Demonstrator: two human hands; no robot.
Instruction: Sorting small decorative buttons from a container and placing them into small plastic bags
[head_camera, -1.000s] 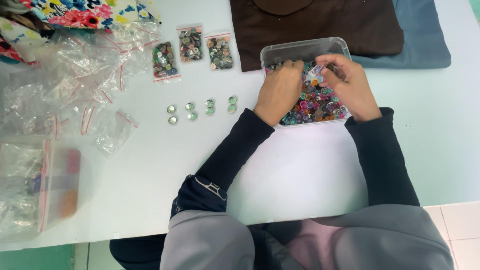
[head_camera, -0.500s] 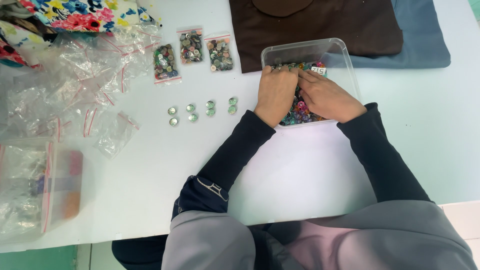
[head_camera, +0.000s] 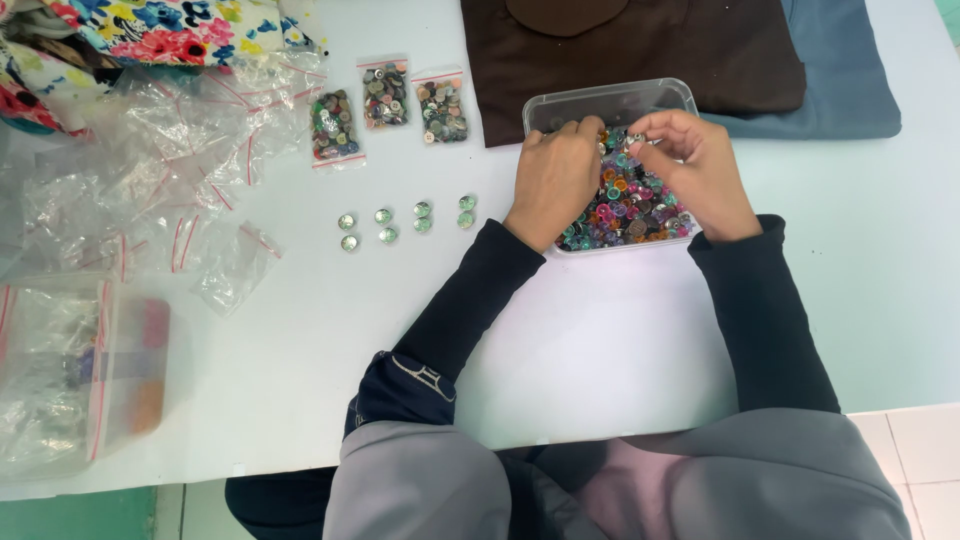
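A clear plastic container (head_camera: 612, 100) full of small coloured buttons (head_camera: 632, 212) stands on the white table. Both my hands are over it. My left hand (head_camera: 553, 182) rests on the container's left side with curled fingertips dipped among the buttons; what they hold is hidden. My right hand (head_camera: 703, 172) hovers over the right side and pinches a small silvery button (head_camera: 634, 140) between thumb and fingers. Left of the container, several round green buttons (head_camera: 402, 220) lie in two short rows on the table.
Three small bags of mixed buttons (head_camera: 385, 95) lie at the back. A heap of empty clear bags (head_camera: 150, 150) and a bagged plastic box (head_camera: 85, 370) fill the left side. Brown cloth (head_camera: 640, 50), blue cloth (head_camera: 845, 95) and floral fabric (head_camera: 150, 25) lie along the far edge.
My right hand has drawn back from the container's left side to its right and lifted with a button pinched. My left hand has stayed in the buttons.
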